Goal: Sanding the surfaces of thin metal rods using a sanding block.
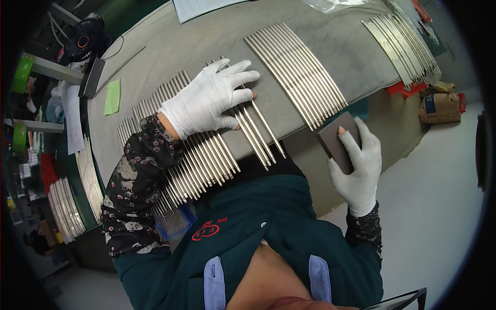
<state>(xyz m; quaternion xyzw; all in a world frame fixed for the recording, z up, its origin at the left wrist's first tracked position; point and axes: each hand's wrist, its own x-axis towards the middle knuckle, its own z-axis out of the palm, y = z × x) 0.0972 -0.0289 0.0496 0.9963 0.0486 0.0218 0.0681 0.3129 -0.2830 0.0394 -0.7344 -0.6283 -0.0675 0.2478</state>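
My left hand (212, 101), in a white glove with some fingertips bare, lies palm down with fingers spread across several slim metal rods (252, 135). Those few rods stick out past the table's near edge, one a little apart from the rest. A dense row of similar rods (204, 163) runs under and left of that hand. In my gloved right hand (359, 165) is a flat dark grey block (337, 140), gripped between thumb and fingers beyond the table edge. Just beside the block ends a neat row of shiny rods (297, 72) on the table.
More rods (403, 49) lie at the far right, above a red bin (405, 90). On the grey table (160, 57) are a green note (112, 97) and a paper sheet (201, 8). A black fan (85, 39) stands far left; a blue bin (176, 222) sits below the edge.
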